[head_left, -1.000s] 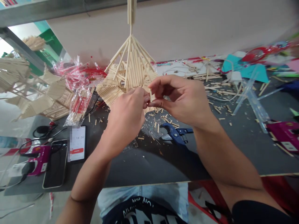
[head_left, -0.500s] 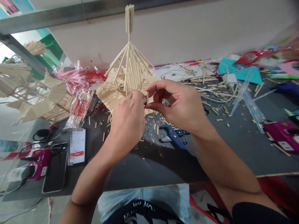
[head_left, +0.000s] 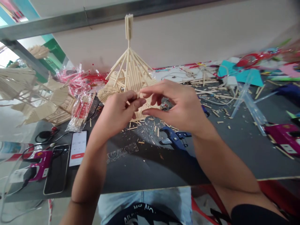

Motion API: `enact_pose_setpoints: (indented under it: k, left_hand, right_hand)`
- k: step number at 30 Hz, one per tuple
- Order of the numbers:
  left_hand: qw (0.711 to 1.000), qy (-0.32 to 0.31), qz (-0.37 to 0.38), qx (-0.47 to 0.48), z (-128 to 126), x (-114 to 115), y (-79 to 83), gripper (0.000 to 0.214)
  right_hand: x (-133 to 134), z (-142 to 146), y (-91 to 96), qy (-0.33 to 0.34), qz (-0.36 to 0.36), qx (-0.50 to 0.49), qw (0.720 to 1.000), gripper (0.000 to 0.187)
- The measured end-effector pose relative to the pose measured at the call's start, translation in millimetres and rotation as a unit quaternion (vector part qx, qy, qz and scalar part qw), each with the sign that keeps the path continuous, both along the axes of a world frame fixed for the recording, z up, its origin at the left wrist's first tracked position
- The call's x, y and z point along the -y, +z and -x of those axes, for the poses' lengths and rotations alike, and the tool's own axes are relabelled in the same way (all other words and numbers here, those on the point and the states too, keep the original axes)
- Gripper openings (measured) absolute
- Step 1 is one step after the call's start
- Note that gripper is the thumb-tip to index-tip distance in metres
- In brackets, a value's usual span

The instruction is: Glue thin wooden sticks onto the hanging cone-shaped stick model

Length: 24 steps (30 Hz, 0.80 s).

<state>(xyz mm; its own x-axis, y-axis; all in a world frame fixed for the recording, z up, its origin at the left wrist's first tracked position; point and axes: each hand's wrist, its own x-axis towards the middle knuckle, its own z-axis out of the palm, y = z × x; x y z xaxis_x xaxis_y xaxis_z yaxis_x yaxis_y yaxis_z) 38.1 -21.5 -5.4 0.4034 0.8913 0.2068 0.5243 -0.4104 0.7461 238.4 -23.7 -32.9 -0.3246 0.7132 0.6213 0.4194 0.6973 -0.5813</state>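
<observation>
A tower-like model [head_left: 128, 72] of thin wooden sticks stands at the back of the dark table [head_left: 145, 165], with a tall spire. My left hand [head_left: 117, 114] is closed in a pinch just in front of the model's lower right side. My right hand [head_left: 174, 104] meets it there, thumb and forefinger pinched on a short wooden stick [head_left: 138, 93] at the model's edge. What the left fingers grip is hidden. Cut stick pieces [head_left: 145, 123] lie scattered under both hands.
Blue cutters [head_left: 174, 137] lie right of centre. Two phones [head_left: 78, 148] [head_left: 56, 168] and a magenta glue gun [head_left: 38, 161] sit at the left, another magenta tool [head_left: 284, 137] at the right. Stick packets [head_left: 78, 109], other stick models [head_left: 28, 93] and coloured paper [head_left: 241, 70] crowd the back.
Both hands have risen slightly and closed together at the model's edge. The short stick in my right fingers has turned from upright to nearly hidden between the fingertips.
</observation>
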Motion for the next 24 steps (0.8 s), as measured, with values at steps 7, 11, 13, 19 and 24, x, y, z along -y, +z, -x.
enact_pose_setpoints:
  k: [7,11,13,19,24]
  left_hand:
    - [0.997,0.053,-0.018,0.046,21,-11,6.7,0.021]
    - [0.995,0.091,-0.029,0.030,25,-15,4.9,0.019]
    - [0.995,0.094,-0.032,0.028,25,-17,3.4,0.019]
    - [0.997,0.063,-0.020,0.042,23,-19,1.3,0.022]
    - [0.996,0.077,-0.046,0.010,22,-16,0.5,0.022]
  right_hand:
    - [-27,2,-1.6,-0.032,0.147,-0.171,0.974,0.035]
    - [-43,8,4.2,-0.015,0.210,-0.204,0.956,0.029]
    - [-47,10,9.5,-0.022,0.225,-0.214,0.950,0.024]
    - [-47,12,26.4,-0.051,0.199,-0.124,0.971,0.028]
    - [-47,13,31.7,-0.073,0.177,-0.060,0.980,0.034]
